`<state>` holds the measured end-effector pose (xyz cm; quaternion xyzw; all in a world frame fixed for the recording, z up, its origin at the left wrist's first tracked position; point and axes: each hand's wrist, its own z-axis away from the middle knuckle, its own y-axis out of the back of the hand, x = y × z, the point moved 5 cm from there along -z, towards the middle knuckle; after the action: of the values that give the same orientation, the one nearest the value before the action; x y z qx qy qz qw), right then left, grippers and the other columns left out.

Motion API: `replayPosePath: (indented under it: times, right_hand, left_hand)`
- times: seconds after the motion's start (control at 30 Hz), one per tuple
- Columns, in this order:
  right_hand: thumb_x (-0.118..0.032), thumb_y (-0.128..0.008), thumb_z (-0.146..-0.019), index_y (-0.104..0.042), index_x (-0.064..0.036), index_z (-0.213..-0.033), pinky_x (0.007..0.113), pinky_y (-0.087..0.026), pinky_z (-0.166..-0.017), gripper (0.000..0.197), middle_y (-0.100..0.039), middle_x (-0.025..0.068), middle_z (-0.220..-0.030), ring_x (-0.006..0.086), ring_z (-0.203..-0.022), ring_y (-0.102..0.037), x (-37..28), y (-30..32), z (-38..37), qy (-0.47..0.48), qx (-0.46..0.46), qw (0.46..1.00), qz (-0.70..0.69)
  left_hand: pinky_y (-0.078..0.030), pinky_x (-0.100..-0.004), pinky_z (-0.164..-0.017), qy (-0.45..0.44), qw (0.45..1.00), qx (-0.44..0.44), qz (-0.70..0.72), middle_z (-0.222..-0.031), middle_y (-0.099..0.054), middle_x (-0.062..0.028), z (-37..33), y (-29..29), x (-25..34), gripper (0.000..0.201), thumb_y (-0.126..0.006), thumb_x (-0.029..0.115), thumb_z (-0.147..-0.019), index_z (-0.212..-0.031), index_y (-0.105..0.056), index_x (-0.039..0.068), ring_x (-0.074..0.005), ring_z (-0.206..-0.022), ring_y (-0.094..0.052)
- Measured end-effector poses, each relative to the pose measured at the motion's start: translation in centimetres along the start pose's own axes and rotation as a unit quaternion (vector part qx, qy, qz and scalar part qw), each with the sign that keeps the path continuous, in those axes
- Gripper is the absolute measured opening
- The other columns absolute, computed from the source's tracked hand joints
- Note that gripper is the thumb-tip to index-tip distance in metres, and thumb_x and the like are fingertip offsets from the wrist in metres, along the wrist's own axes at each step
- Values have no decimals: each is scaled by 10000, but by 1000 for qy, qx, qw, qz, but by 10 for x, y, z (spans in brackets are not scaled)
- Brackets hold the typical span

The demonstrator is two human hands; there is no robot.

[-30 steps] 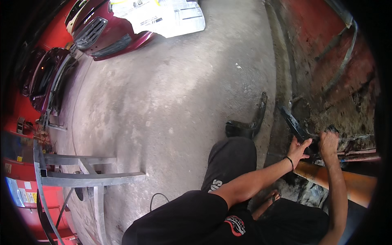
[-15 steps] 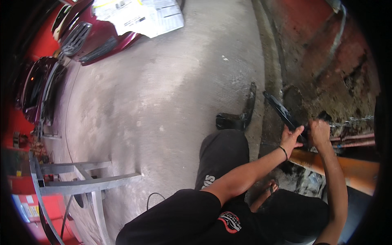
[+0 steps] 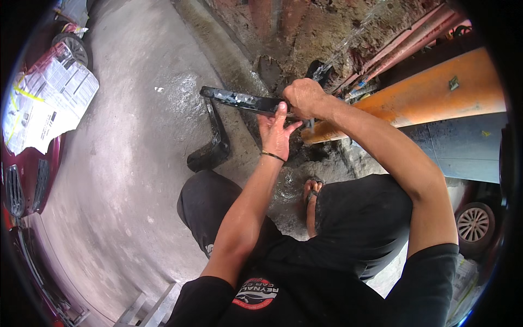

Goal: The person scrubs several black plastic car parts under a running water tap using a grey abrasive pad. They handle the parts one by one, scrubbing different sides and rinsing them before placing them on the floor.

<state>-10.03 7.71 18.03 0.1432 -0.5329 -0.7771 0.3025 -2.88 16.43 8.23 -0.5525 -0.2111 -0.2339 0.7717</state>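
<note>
Black, flat plastic trim strip, wet and glinting, is lying crosswise above the concrete floor, near an orange beam. Right hand is closing in a fist around its end; left hand is pressing open fingers underneath.

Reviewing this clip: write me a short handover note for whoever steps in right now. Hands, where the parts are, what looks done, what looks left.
Left hand: open palm pressed under the long black trim strip, steadying it.
Right hand: closed around the strip's near end, next to a stream of water falling from above.
Strip: held level over the wet concrete floor, patchy with pale wet or soapy marks. A second black curved part lies on the floor just below it.
Done: strip is wetted.
Left: pale patches remain, so washing looks unfinished; the floor part appears untouched.
</note>
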Motion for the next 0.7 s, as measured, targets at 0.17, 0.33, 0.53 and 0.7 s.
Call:
replayPosePath:
  times: [0.17,0.33,0.53,0.7]
  right_hand:
    - [-347,-796,-792,-773,-108,-1048,470,-557,-880,351,-748,192,-984,390,-1007,-714,9,-1,-5,9,59,960,-274]
    - [-268,-806,-817,-744,-94,-1049,457,-540,-812,297,-723,171,-878,347,-904,-708,9,18,-6,99,73,958,-259]
    - [-130,-742,-789,-761,-94,-1007,437,-572,-847,222,-743,173,-875,343,-957,-729,16,18,-7,28,70,997,8]
    - [-123,-681,-842,-804,-81,-893,426,-608,-808,140,-764,138,-962,297,-958,-751,39,29,7,-32,205,976,60]
  left_hand:
    - [-570,-604,-928,20,997,-78,-4,-1404,-505,-79,0,8,-1,527,-680,382,-1008,-1392,-365,203,-327,-1282,-551]
    - [-508,-625,-1015,-8,1000,-24,-18,-1319,-548,-47,-9,24,16,453,-689,373,-1006,-1322,-424,186,-312,-1246,-551]
    - [-447,-490,-1072,-68,988,-45,-130,-1304,-579,21,-14,21,50,499,-735,262,-994,-1395,-439,230,-135,-1170,-561]
    - [-465,-338,-1072,-189,950,-132,-209,-1348,-637,-92,-15,2,94,546,-810,87,-911,-1361,-504,48,-169,-1210,-599]
